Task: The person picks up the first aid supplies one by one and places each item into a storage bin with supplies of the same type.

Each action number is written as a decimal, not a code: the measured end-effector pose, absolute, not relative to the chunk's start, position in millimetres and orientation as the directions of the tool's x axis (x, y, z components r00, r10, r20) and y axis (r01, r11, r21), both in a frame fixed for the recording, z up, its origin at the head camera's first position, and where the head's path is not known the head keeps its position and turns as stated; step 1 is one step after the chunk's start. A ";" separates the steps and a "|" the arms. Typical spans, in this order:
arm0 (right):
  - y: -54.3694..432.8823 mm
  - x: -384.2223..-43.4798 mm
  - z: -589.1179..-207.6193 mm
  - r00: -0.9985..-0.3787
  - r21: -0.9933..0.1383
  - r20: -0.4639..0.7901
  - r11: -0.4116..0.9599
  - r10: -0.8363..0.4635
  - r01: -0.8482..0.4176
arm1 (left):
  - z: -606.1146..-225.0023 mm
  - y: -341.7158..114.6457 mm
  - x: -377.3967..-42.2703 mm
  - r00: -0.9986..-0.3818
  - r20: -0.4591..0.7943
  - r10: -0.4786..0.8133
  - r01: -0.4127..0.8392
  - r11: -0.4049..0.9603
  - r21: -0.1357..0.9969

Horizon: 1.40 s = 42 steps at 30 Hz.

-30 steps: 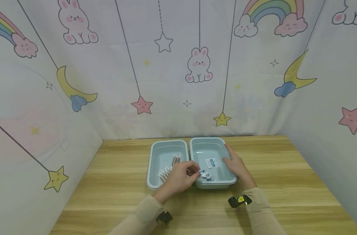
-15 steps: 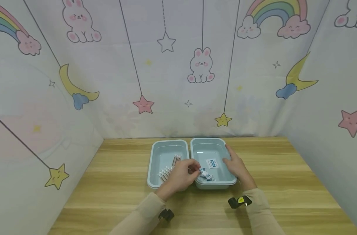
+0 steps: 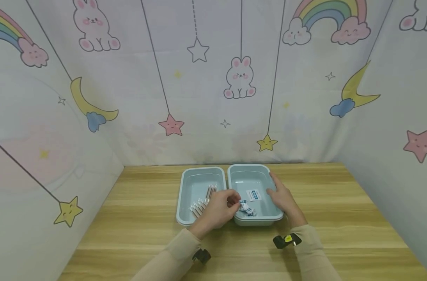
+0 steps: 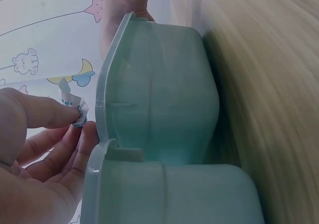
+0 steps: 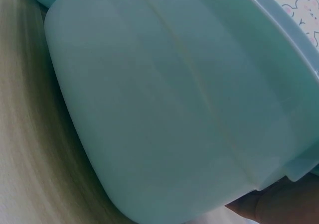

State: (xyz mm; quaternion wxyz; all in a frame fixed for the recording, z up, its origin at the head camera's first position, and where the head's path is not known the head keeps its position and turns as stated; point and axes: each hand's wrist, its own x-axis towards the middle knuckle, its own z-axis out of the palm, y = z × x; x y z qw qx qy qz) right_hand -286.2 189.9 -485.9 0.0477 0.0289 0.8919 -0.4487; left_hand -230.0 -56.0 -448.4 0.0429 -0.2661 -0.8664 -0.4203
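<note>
My left hand (image 3: 218,208) is over the neighbouring rims of two light blue plastic basins, thumb and fingertips pinching a small crumpled white packet (image 4: 75,107) with blue print. My right hand (image 3: 285,199) grips the right wall of the right basin (image 3: 257,221), its thumb on the inner side. Inside that basin, crumpled white and blue packets (image 3: 247,210) lie by my left fingertips, and a flat square packet (image 3: 254,195) rests farther back. How many crumpled ones there are, I cannot tell. In the right wrist view the basin's outer wall (image 5: 164,104) fills most of the picture.
The left basin (image 3: 179,195) stands close beside the right one and holds several cotton swabs (image 3: 198,208), partly behind my left hand. Both sit on a wood-grain table (image 3: 146,203). A printed cloth (image 3: 206,140) hangs behind the table.
My left hand has shifted very slightly to the right, still pinching the packet. My right hand keeps its place on the basin. The head view has tilted a little.
</note>
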 end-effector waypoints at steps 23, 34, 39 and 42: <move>189.3 -286.7 -482.6 -0.994 -0.797 -0.111 0.596 0.012 0.096 | -443.4 -53.8 -231.7 -0.849 0.311 0.428 0.512 0.517 0.686; 189.6 -286.6 -484.6 -0.993 -0.791 -0.112 0.603 0.021 0.102 | -444.1 -52.1 -231.6 -0.856 0.289 0.428 0.497 0.530 0.687; 189.6 -285.7 -484.6 -0.994 -0.797 -0.105 0.597 0.014 0.093 | -443.8 -51.6 -230.9 -0.857 0.289 0.427 0.497 0.535 0.683; 189.5 -285.3 -484.6 -0.994 -0.800 -0.106 0.593 0.011 0.092 | -443.6 -51.5 -230.8 -0.859 0.287 0.425 0.494 0.537 0.683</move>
